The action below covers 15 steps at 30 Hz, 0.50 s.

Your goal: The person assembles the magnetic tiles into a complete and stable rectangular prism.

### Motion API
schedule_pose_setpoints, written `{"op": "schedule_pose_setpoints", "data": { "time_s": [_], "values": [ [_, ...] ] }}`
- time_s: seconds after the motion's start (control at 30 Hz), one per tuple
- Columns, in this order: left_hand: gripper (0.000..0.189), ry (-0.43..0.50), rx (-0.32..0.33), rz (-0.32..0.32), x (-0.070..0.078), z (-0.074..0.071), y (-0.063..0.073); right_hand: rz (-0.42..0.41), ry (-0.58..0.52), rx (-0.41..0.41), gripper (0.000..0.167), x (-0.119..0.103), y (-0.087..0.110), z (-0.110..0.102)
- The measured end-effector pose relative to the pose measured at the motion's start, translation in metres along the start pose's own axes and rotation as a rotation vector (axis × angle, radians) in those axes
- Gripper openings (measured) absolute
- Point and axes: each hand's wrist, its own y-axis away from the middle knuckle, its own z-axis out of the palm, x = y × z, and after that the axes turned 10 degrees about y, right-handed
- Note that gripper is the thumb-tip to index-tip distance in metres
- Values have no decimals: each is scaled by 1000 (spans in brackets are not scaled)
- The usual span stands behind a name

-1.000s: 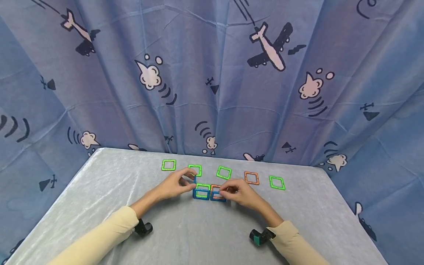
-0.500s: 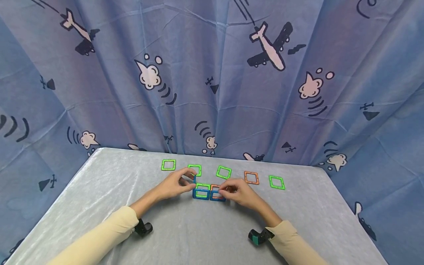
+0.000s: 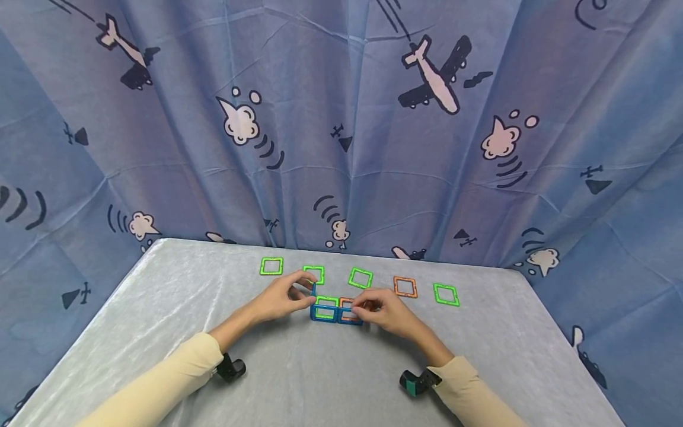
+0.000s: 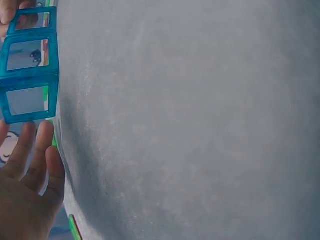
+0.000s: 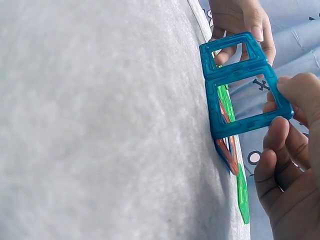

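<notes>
Three blue magnetic tiles stand upright in a joined row that turns a corner at the left. In the head view my left hand (image 3: 283, 295) holds the left side tile (image 3: 313, 289) between thumb and index finger; its other fingers are stretched out in the left wrist view. The middle tile (image 4: 53, 52) meets the side tile at the corner. My right hand (image 5: 300, 165) pinches the free upper corner of the right tile (image 5: 250, 123) with thumb and fingers. Behind the blue wall lie a green tile (image 3: 326, 298) and an orange tile (image 3: 347, 299).
Farther back lies a spread-out row: a green tile (image 3: 272, 258) at the left, another green one partly behind my left hand, a third green tile (image 3: 361, 270), an orange tile (image 3: 405, 278) and a green tile (image 3: 445, 286). A patterned curtain (image 3: 299, 148) hangs behind the table (image 3: 320, 379).
The right blue tile has shifted slightly left against the middle tile, with my right hand moving along with it. My left hand keeps its place.
</notes>
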Motion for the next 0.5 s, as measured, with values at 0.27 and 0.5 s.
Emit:
{"op": "schedule_pose_setpoints", "data": {
  "time_s": [0.27,0.5],
  "values": [
    [40,-17,3,0,-28,-1,-5,-20,-7,-8,9,4,2,-1],
    [41,-20,-6,-13,-28,-3,-4,28,-20,-29,12,25,5,1]
  ]
}}
